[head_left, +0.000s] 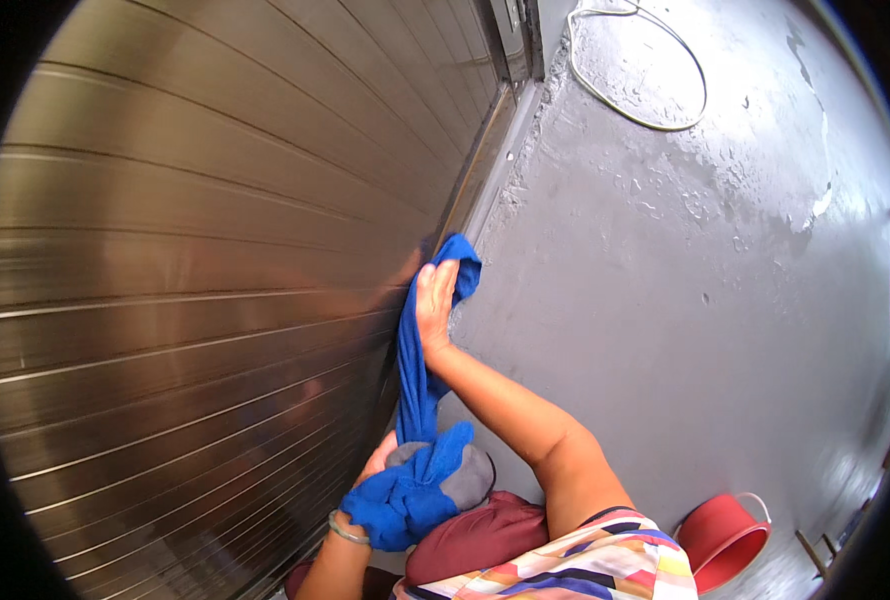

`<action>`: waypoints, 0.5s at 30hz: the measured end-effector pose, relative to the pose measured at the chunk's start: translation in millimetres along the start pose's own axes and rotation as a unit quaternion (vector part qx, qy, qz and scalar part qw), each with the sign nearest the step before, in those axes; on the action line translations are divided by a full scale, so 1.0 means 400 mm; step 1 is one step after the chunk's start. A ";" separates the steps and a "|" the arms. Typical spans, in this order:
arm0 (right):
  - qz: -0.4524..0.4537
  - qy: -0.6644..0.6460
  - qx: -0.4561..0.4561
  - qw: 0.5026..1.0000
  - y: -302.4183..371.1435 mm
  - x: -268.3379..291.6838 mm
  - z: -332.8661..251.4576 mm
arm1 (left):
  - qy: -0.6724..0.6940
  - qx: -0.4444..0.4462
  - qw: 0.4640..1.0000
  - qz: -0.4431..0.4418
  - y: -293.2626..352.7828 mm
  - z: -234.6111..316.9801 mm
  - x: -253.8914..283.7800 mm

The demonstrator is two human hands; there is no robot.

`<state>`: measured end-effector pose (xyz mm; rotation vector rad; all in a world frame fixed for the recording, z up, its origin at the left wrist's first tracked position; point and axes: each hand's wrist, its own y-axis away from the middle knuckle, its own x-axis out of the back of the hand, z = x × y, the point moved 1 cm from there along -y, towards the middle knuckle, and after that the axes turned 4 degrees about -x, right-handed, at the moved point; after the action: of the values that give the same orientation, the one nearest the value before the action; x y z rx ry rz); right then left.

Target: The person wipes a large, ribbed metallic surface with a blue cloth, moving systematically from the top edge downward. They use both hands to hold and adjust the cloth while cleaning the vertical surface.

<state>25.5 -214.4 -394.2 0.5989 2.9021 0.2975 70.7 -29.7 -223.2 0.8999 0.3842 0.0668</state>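
Observation:
A long blue cloth (420,390) runs along the foot of a ribbed, shiny metal door (195,300). My right hand (435,305) lies flat on its far end, fingers stretched out, pressing it against the door's bottom edge. Nearer to me, my left hand (377,458) holds the bunched near part, which drapes over the wrist and hides most of the fingers. A bracelet (349,530) circles the left wrist. Beside the bunched cloth shows a grey rounded thing (470,480), perhaps the toe of a shoe, partly covered.
Grey painted floor (605,300) spreads to the right of the door, wet and glossy at the far side. A pale hose or cable (703,90) lies there in a loop. A red bucket (725,530) with a handle is at the lower right. Dark objects stand along the right rim.

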 end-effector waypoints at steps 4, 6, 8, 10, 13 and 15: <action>0.041 0.006 0.086 0.995 -0.193 0.022 -0.018 | -0.036 -0.048 0.998 -0.011 -0.065 0.086 -0.108; 0.057 0.009 0.133 0.989 -0.297 0.023 -0.035 | -0.030 -0.073 0.996 -0.044 -0.118 0.128 -0.130; 0.055 0.001 0.167 0.984 -0.411 0.036 -0.084 | -0.022 -0.109 0.992 -0.066 -0.163 0.172 -0.164; 0.048 0.007 0.193 0.980 -0.504 0.018 -0.131 | 0.060 -0.092 0.989 -0.097 -0.189 0.224 -0.190; 0.067 -0.003 0.195 0.979 -0.614 0.043 -0.132 | -0.084 -0.142 0.981 -0.105 -0.270 0.273 -0.224; 0.063 0.027 0.194 0.979 -0.638 0.061 -0.127 | -0.010 -0.107 0.986 -0.124 -0.295 0.269 -0.221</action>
<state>-101.9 -442.2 -405.7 0.8449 2.9978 -0.2524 14.6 -203.2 -228.0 0.6359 0.4591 -0.1279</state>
